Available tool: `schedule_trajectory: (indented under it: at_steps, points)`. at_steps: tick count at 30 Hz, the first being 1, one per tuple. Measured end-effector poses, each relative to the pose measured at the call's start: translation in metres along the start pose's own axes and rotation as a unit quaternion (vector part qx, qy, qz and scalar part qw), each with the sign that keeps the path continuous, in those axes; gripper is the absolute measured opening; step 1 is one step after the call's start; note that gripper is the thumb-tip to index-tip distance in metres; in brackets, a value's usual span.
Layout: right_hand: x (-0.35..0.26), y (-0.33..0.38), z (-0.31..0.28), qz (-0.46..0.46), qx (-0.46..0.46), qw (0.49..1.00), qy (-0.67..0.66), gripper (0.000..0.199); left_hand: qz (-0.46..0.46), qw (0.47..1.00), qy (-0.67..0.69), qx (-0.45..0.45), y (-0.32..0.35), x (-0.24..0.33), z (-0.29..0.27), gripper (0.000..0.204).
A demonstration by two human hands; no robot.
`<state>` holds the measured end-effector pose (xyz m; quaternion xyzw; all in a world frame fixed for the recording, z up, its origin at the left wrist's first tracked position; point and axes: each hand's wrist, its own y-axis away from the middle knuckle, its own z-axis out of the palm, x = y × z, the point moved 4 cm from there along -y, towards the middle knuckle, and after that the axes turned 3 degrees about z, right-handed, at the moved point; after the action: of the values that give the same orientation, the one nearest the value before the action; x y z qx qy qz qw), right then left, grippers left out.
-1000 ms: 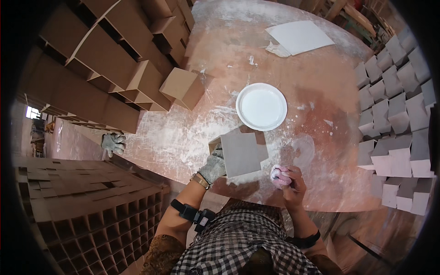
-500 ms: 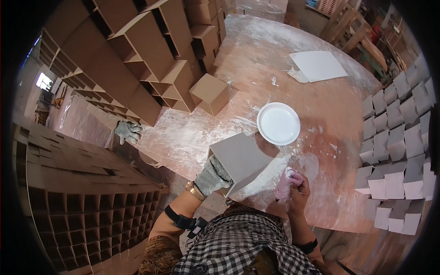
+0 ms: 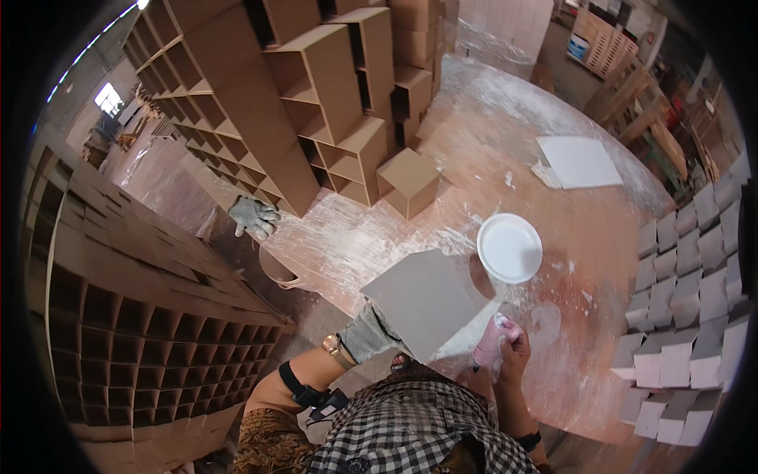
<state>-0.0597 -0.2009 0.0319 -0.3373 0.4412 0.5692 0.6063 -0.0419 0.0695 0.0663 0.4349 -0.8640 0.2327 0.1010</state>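
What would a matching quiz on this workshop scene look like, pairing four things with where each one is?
Things:
1. grey board
2. white bowl
3. pink cloth
4. spare glove

Places:
A. lying alone on the table's left edge
B. standing on the dusty table, beyond the board
C. held up at its edge by the gloved left hand
D. bunched in the bare right hand

Pairs: 1-C, 2-B, 3-D, 4-A

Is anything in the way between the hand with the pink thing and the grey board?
Nothing visible. The right hand holds the pink thing right beside the grey board, which the gloved left hand grips. The white bowl sits farther off.
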Motion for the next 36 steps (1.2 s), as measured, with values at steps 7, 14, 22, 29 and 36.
schedule_trajectory:
  at_steps: [7,14,22,29,36]
  points:
    - [0.000,-0.002,-0.008,0.023,0.013,0.999,-0.017,0.029,0.030,0.998,0.053,0.033,0.002,0.023,-0.023,0.049]
    - [0.005,0.000,-0.006,0.034,-0.022,0.999,-0.008,0.030,0.004,1.000,0.012,0.009,0.008,0.059,-0.043,0.049]
    - [0.012,0.002,-0.018,0.048,0.021,0.999,0.003,0.029,0.041,0.989,-0.121,-0.080,-0.028,0.071,-0.078,0.055]
    - [0.015,0.009,-0.036,0.032,0.032,0.999,-0.028,0.031,-0.023,0.944,0.076,-0.320,-0.039,-0.025,0.019,0.038]
    - [0.013,0.013,-0.060,0.048,0.106,0.993,-0.010,0.031,-0.082,0.937,0.055,-0.335,-0.072,-0.026,0.063,0.040]
